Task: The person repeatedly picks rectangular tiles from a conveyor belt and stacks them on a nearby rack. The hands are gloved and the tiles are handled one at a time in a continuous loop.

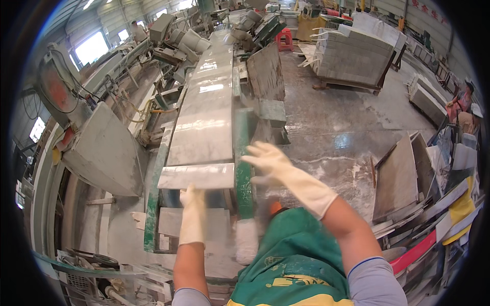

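Note:
A narrow polished grey-white stone slab (204,176) lies crosswise at the near end of a long conveyor line. My left hand (190,199), in a cream rubber glove, is closed on the slab's near edge, its fingers partly hidden beneath. Beyond it, wet shiny stone pieces (201,135) run away along the line. My right hand (268,162), gloved alike and slightly blurred, hovers with fingers spread just right of the green side rail (244,191). It holds nothing.
Another flat stone piece (201,222) sits low below the line's near end. Polishing machinery (186,43) straddles the far line. On the right stand stacked slabs (352,56), leaning offcuts (400,176) and a seated person (462,102). A large tilted panel (104,153) is at left.

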A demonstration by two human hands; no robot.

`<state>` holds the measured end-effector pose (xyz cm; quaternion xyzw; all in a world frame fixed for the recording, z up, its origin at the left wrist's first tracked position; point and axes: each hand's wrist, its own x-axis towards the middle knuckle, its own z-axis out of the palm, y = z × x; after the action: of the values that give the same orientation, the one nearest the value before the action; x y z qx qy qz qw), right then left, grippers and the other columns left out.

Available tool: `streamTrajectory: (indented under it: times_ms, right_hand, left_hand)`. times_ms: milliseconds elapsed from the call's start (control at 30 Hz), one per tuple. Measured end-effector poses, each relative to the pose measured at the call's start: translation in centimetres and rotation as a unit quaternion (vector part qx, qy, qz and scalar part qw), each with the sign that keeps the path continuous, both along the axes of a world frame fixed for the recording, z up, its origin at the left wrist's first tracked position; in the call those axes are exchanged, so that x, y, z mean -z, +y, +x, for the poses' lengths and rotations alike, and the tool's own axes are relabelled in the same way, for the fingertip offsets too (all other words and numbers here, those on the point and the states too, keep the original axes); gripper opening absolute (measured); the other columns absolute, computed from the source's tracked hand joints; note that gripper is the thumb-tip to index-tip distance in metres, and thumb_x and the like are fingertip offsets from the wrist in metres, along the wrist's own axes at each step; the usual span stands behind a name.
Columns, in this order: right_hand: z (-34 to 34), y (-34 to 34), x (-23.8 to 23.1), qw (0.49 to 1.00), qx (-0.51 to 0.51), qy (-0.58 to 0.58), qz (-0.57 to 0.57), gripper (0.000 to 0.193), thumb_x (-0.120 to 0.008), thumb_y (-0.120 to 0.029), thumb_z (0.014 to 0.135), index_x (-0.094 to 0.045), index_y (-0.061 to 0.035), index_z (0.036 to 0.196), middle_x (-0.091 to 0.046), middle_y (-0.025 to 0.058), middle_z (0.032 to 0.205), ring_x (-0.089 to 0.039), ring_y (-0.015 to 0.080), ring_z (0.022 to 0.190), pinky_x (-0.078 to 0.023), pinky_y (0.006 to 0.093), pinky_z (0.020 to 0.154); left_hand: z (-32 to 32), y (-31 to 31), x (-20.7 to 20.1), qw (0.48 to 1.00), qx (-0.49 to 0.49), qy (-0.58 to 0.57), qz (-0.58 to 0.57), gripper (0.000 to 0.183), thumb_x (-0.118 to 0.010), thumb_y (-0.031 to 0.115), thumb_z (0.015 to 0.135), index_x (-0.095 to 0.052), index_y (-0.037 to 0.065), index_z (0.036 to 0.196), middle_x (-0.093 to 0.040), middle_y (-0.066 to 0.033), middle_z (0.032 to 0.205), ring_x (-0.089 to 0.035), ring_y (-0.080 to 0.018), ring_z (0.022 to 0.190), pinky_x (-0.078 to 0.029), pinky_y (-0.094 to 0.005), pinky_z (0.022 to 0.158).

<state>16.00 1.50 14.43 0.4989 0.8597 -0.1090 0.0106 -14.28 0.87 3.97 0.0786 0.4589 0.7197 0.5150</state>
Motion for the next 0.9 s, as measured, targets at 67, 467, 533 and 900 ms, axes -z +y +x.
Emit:
streamTrajectory:
  times_ms: [67,467,533,900]
  right_hand:
    - [5.0,-1.1,0.6,0.997,0.059,0.049,0.021,0.075,-0.071,-0.046,0.088,-0.045,-0.0207,0.153,-0.032,0.0148,0.164,-0.025,0.0341,0.153,-0.020,0.0413,0.127]
    - [27.5,-15.8,3.7,0.929,0.303,0.167,0.132,0.059,-0.075,-0.029,0.080,-0.063,-0.0059,0.133,-0.059,0.0218,0.141,-0.051,0.0388,0.135,-0.038,0.0449,0.116]
    - [28.5,-18.0,4.3,0.911,0.355,0.149,0.146,0.057,-0.073,-0.024,0.080,-0.063,0.0003,0.130,-0.063,0.0224,0.134,-0.057,0.0377,0.129,-0.041,0.0441,0.113]
    - [29.8,-22.6,5.7,0.866,0.422,0.234,0.130,0.052,-0.071,-0.019,0.082,-0.063,0.0027,0.129,-0.066,0.0212,0.128,-0.061,0.0345,0.123,-0.046,0.0384,0.106]
  left_hand:
    - [-0.8,1.4,1.7,1.000,-0.010,0.000,-0.027,0.043,-0.050,-0.010,0.095,-0.041,0.001,0.135,-0.053,-0.0235,0.132,-0.063,-0.0421,0.116,-0.058,-0.0624,0.094]
    - [-0.5,4.7,4.2,0.996,-0.025,0.026,-0.082,0.038,-0.048,-0.008,0.099,-0.038,0.000,0.135,-0.053,-0.0249,0.131,-0.064,-0.0427,0.115,-0.053,-0.0658,0.100]
    - [-0.7,4.8,4.7,0.998,-0.041,-0.010,-0.037,0.028,-0.055,-0.008,0.095,-0.045,0.000,0.119,-0.058,-0.0217,0.118,-0.067,-0.0392,0.103,-0.058,-0.0646,0.086]
    - [-1.6,6.0,5.8,0.995,-0.065,0.025,-0.068,0.024,-0.055,-0.006,0.095,-0.045,0.001,0.116,-0.059,-0.0209,0.116,-0.068,-0.0398,0.103,-0.059,-0.0662,0.087]
